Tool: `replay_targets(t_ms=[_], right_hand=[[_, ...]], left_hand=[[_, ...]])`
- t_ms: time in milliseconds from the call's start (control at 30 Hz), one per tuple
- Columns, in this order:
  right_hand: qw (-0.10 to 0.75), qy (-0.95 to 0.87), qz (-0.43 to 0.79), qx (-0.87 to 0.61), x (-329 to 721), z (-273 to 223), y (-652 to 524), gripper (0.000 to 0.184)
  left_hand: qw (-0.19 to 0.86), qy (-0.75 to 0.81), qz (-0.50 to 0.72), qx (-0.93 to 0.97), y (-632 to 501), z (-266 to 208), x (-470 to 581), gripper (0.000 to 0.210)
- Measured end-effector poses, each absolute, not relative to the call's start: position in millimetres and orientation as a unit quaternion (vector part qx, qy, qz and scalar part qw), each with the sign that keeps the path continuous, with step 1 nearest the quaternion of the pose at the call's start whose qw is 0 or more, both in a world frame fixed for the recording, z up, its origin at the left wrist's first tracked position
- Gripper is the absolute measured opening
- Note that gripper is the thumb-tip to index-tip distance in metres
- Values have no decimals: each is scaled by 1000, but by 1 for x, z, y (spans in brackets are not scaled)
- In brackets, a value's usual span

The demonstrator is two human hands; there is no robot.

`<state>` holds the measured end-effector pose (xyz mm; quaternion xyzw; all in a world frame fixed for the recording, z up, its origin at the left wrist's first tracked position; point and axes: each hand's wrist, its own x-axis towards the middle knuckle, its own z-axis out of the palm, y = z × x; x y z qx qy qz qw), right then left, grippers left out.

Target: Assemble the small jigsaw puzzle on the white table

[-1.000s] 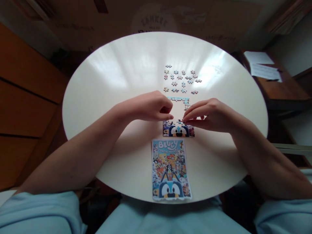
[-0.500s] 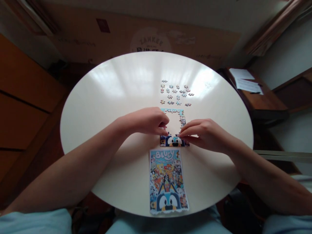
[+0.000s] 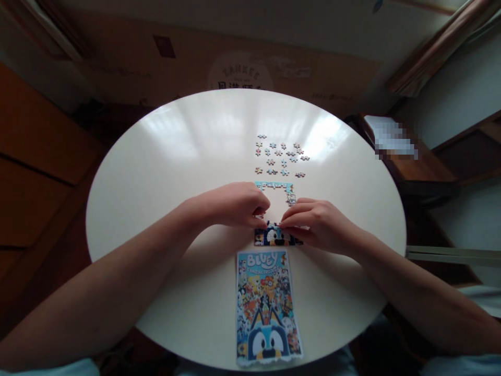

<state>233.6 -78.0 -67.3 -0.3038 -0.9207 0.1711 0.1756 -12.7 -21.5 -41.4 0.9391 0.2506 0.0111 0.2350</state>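
A partly assembled jigsaw puzzle (image 3: 277,239) lies on the table, joined as a border around a bare middle. Its lower part shows a blue dog's face. My left hand (image 3: 245,203) rests over the left border, fingers curled and thumb tip at the inner lower edge; whatever it pinches is hidden. From the right, my right hand (image 3: 313,222) pinches a small puzzle piece (image 3: 275,225) at the top of the dog's face, its fingertips close to my left thumb. Below the puzzle lies a printed reference picture (image 3: 268,297) with the word "Bluey" and the same dog.
Several loose puzzle pieces (image 3: 278,153) lie spread beyond the border on the white oval table (image 3: 164,156). Cardboard (image 3: 176,68) stands behind the table. At the right is a brown wooden desk (image 3: 426,169) with papers on it.
The whole view has shifted, so the table and picture sit slightly lower. My right hand has moved a little left along the lower border, nearer my left hand, which stays at the left border.
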Motion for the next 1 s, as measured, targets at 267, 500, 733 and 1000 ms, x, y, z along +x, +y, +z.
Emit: replay_targets(t_ms=[267, 500, 733, 1000], right_hand=[[144, -940, 108, -291, 235, -63, -80, 19], [94, -955, 66, -275, 241, -57, -81, 23], [137, -924, 171, -313, 245, -67, -81, 26], [253, -920, 126, -271, 246, -75, -77, 18]], left_hand=[[244, 248, 11, 937, -20, -43, -13, 32], [253, 249, 14, 935, -19, -45, -14, 32], [232, 249, 34, 940, -22, -46, -11, 35], [196, 244, 43, 949, -22, -53, -8, 37]])
